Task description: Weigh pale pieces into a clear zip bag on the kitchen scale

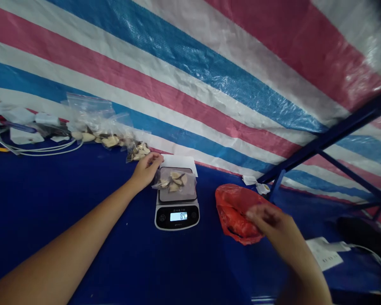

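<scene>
A digital scale (178,216) stands on the blue surface, its display lit and reading about 8.4. On its plate lies a clear bag of pale dried slices (177,182). My left hand (147,168) is beside the upper left corner of the scale, fingers curled near the bag's left end; whether they pinch anything is hidden. To the right, my right hand (269,220) hovers over the opening of a red plastic bag (230,207), blurred by motion, so its fingertips are unclear. White paper (179,161) lies behind the scale plate.
Several clear bags of dried pieces (109,137) line the back left, beside white cables (51,151) and white items. A blue metal frame (324,127) rises at the right, near a printed paper (325,254). Striped sheeting (178,93) hangs behind.
</scene>
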Demonstrator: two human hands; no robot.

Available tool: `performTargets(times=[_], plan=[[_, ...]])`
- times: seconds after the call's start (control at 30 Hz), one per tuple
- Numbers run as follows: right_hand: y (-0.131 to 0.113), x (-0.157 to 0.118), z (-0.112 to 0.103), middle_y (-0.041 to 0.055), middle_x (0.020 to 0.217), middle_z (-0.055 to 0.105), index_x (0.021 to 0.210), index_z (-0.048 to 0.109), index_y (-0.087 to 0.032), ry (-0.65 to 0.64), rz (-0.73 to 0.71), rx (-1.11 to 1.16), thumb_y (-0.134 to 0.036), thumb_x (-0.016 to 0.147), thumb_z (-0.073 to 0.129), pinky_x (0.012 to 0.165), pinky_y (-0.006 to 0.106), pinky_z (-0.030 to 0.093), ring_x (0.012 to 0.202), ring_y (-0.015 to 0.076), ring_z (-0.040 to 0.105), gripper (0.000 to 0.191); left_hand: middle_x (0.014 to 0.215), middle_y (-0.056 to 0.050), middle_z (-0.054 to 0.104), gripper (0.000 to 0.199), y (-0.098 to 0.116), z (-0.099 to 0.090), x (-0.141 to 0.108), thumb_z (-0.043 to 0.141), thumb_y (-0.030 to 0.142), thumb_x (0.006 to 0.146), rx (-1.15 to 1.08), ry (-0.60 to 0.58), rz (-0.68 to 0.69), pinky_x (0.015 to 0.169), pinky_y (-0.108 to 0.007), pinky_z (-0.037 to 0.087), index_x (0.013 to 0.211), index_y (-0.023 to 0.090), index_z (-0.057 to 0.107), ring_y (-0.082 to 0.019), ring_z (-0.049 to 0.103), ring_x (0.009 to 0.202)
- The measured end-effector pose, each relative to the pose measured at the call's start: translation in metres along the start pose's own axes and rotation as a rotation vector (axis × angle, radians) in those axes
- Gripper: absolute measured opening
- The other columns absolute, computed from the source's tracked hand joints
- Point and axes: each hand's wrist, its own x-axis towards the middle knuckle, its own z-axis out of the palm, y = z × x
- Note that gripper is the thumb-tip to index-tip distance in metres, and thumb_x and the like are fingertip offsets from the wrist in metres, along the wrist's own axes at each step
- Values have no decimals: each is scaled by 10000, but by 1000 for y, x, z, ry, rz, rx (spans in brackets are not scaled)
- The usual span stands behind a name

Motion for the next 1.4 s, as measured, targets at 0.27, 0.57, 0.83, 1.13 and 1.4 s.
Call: performTargets(times=[0.27,0.57,0.83,1.13,1.4], plan=[[69,14,14,142,988,760,1022,738,-209,-15,46,-526,-376,911,407,776,395,489,950,328,713,386,792,-18,661,265,-12,-3,5,586,475,824,-34,105,44,728,-323,473,844,216,636,-195,600,757],[65,59,28,131,1010,757,1153,700,-199,-113,-126,-633,-345,927,515,751,334,482,900,277,719,327,757,-12,643,282,-11,-1,4,585,490,797,-49,72,40,715,-324,462,823,211,618,-192,588,720],[44,68,42,143,955,738,1005,648,-153,-143,-77,-740,-247,957,457,713,301,399,885,251,701,219,741,-8,636,311,-2,-2,2,578,494,768,-35,50,18,718,-304,455,822,189,608,-175,584,713],[30,74,64,42,755,652,795,516,-209,-139,-122,-415,-437,968,476,638,298,364,702,193,613,288,727,-1,608,216,8,-8,4,567,388,807,-18,146,12,651,-270,478,833,176,602,-150,563,673],[23,90,47,-14,586,568,665,489,-221,-225,-159,-291,-522,975,435,550,293,285,533,142,497,435,1164,-77,641,309,114,53,-99,549,196,837,428,-323,888,968,-365,490,1144,201,584,-216,589,1105]])
